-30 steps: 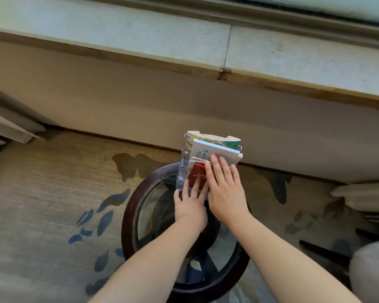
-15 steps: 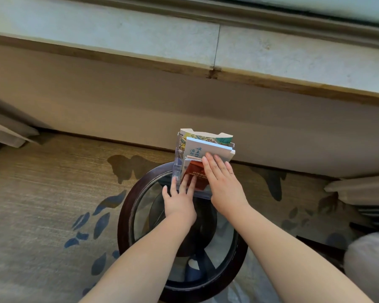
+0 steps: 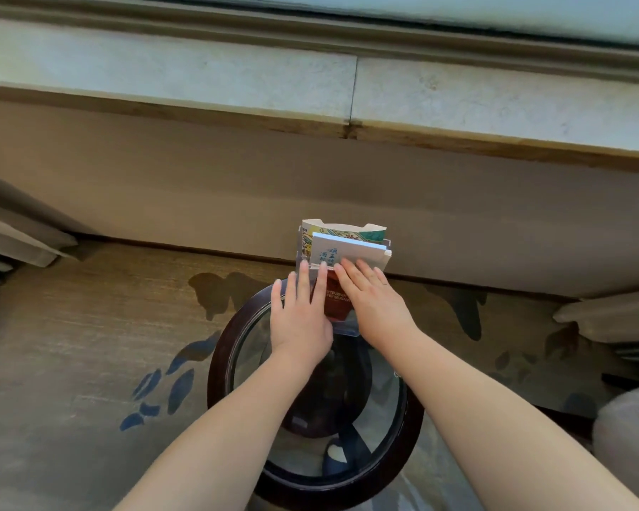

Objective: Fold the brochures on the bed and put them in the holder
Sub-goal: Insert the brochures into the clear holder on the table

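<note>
A clear acrylic holder stands at the far edge of a round glass table. It holds a green-patterned brochure at the back, a white brochure with blue characters in the middle, and a red brochure in front. My left hand lies flat with straight fingers against the holder's left front. My right hand lies flat over the red brochure, fingertips touching the white one.
The table has a dark wooden rim and stands on patterned carpet. A beige wall under a stone sill is right behind the holder. Curtain folds are at left, a grey cushion at lower right.
My left hand has slid forward and up along the holder's left side. My right hand stays pressed flat on the brochures, fingers slightly more spread.
</note>
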Demonstrator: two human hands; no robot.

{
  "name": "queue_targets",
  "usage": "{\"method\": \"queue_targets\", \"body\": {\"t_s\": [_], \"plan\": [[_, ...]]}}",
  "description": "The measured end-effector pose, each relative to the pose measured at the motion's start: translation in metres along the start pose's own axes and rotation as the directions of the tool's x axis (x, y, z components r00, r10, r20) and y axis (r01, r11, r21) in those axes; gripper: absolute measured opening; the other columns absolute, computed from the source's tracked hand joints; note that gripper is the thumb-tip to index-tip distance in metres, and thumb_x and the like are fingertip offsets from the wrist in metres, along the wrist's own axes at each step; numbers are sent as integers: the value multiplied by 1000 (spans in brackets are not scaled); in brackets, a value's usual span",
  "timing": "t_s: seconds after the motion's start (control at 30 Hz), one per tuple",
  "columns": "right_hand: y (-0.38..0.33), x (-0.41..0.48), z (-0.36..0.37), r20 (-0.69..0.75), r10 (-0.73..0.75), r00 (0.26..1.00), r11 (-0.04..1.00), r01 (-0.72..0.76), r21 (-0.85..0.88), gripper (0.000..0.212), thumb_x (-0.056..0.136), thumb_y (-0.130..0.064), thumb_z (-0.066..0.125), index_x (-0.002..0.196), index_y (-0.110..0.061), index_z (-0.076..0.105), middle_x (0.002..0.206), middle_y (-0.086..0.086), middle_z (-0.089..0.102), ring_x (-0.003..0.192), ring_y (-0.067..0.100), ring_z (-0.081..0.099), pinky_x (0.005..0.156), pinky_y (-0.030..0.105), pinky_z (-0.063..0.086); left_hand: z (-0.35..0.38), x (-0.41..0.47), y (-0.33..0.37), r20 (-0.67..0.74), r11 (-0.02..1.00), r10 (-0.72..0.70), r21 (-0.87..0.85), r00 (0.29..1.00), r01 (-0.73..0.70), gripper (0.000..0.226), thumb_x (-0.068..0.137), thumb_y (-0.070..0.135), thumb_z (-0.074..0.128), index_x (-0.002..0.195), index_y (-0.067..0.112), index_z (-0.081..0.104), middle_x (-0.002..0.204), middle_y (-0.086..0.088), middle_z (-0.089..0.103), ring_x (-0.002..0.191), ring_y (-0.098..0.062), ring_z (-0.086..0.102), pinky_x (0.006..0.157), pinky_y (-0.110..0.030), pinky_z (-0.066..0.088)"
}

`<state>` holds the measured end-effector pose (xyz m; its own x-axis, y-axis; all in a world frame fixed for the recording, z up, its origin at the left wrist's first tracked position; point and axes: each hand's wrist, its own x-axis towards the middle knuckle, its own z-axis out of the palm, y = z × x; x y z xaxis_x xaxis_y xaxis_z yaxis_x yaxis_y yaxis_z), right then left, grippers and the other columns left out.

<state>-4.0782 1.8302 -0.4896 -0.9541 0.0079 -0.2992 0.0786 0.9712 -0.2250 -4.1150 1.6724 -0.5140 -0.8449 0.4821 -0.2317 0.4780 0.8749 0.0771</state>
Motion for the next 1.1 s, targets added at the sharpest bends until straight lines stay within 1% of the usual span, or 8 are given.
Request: {"method": "queue_targets", "body": {"t_s": [0.1,0.23,0.3,0.4,0.47,0.7,0.9,1.1], "plan": [[1,0,-4,-19,-31,999,1000,31,-7,94,95,-29,70,166,-23,9,173,3,10,160,23,3,131,45,4,-2,2,-8,-48,998,57,-20,997,-58,93,99,43,53,162,26,-14,173,-9,-8,160,-27,5,129,-47,9],[-3,-9,3,-86,9,996,999,-6,35,85,93,-29,73,162,-27,24,152,7,47,141,26,43,115,43,43,-2,6,-19,-15,994,95,-55,995,-96,94,99,36,57,163,26,-10,173,-8,-3,160,-25,8,128,-42,9],[-5,-13,9,-59,3,998,997,1,81,88,95,-19,70,164,-30,17,160,8,37,149,27,33,117,44,41,1,4,-23,-25,994,104,20,994,-104,97,98,37,57,162,23,-13,172,-8,-17,160,-28,-2,129,-46,8],[-6,-19,19,-41,-10,999,1000,10,6,101,96,-15,66,165,-29,-6,173,8,-7,160,26,-11,129,46,3,5,-1,-22,1,987,140,79,990,-140,103,98,39,57,159,18,-23,169,-6,-25,160,-27,-8,128,-46,3],[-6,-26,25,-78,56,995,998,-57,-16,105,95,-16,65,163,-23,-15,170,9,-23,156,26,-25,127,46,-7,4,-1,-20,21,987,143,70,990,-144,103,98,40,57,160,17,-22,170,-6,-23,160,-26,-7,127,-44,1],[1,-38,28,-32,193,981,969,-185,164,112,91,-10,71,163,-26,-12,170,-6,-22,159,21,-6,126,39,21,-9,8,-15,27,988,134,77,991,-136,98,99,41,59,163,18,-12,173,-7,-10,160,-29,0,130,-48,11],[3,-32,32,-109,228,968,967,-212,142,119,87,-14,77,162,-25,-15,169,-3,-25,160,23,-4,124,37,13,-7,12,-19,-13,990,116,81,993,-114,104,97,43,59,161,18,-19,172,-7,-16,160,-29,-3,128,-47,6],[9,-48,44,-88,330,940,926,-304,224,131,80,-14,84,161,-28,-18,170,-10,-17,156,15,-1,121,42,34,6,2,-34,39,996,35,76,999,-38,102,98,41,57,161,15,-20,172,-7,-16,160,-26,-4,127,-45,6]]}}
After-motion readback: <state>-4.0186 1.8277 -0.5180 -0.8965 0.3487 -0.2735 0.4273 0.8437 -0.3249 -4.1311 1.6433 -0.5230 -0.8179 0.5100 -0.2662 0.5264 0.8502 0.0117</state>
